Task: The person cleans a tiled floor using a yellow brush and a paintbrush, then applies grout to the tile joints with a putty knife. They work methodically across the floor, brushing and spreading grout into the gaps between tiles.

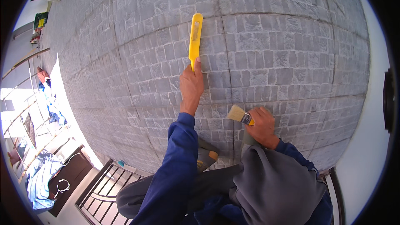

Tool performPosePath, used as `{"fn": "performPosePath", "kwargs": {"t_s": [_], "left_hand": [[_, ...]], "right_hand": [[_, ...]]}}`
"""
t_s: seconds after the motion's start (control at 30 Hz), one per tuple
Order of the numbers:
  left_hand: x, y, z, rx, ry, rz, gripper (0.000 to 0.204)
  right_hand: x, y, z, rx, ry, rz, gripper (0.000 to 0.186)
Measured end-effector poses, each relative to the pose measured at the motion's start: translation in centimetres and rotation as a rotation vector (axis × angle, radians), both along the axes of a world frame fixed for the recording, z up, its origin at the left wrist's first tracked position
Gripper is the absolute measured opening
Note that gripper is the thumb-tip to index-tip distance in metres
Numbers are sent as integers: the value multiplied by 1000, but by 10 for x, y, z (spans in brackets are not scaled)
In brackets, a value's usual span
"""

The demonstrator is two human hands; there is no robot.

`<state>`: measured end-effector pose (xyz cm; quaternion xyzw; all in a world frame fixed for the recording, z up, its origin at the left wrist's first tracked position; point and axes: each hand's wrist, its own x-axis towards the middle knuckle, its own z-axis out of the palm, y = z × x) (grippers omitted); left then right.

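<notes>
A long, narrow yellow tool (195,39) with a rounded far end is gripped at its near end by the left hand (192,84). It is pointed away from the body, leaning very slightly right, and its broad upper face is marked by a small pale patch and a darker smudge. Nearer the body and to the right, a flat paintbrush (243,116) is held in the right hand (261,125). Its pale bristles are aimed left and slightly away; its yellow handle is mostly hidden by the fingers.
</notes>
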<state>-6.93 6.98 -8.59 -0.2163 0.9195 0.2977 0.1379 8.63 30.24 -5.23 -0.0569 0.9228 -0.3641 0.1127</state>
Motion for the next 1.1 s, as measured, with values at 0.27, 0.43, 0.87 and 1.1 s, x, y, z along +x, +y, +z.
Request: {"fn": "performPosePath", "kwargs": {"t_s": [0.27,0.43,0.87,1.1], "left_hand": [[21,10,13,92,-1,54,67],[10,-30,2,193,3,248,70],[21,10,3,215,-33,87,72],[3,14,9,167,6,56,68]], "right_hand": [[-3,2,3,-16,-3,-6,29],[0,0,2,-12,-3,-21,29],[-2,1,4,12,-25,-3,28],[-6,4,6,-38,-23,14,29]]}}
